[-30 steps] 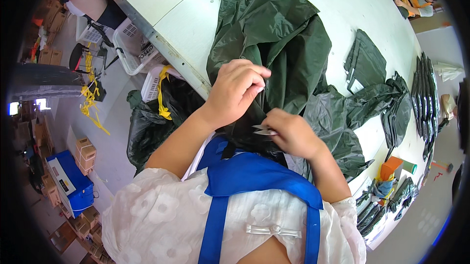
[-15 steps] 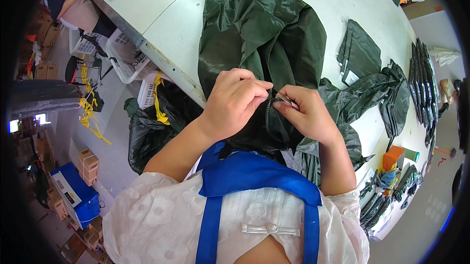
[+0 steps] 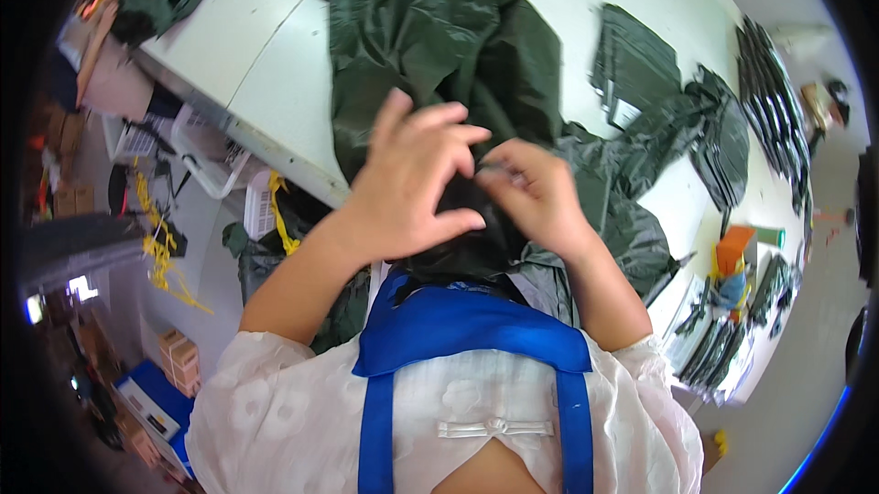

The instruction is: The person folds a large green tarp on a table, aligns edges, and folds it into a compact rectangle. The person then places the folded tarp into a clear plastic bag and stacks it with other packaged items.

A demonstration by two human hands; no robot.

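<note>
"What's biggest?"

"The white worktable point(image 3: 279, 54), reaching past the dark green fabric piece point(image 3: 394, 32) on its far side and both sides. Left of the fabric, beyond the table edge, there's grey floor point(image 3: 209, 260)."

"And the fabric itself?"

"Spread in loose folds at the table's near edge, its close end against the blue apron point(image 3: 476, 320)."

"What else lies around it?"

"Far to its right, a row of dark slim bundles point(image 3: 774, 105); nearer on that side, folded green pieces point(image 3: 636, 54). Left of it, below the table, a white plastic basket point(image 3: 259, 208). To its lower right, an orange box point(image 3: 735, 249)."

"Now the hands."

"The left hand point(image 3: 403, 187) is over the near part of the fabric, fingers splayed and thumb well away from them. It's blurred, and I can't tell whether it touches the cloth. The right hand point(image 3: 545, 192), over the fabric's near right part, is curled, thumb and fingers closed around something."

"Around what?"

"A small grey tool point(image 3: 504, 167), smeared by motion and mostly hidden by the fingers."
</note>
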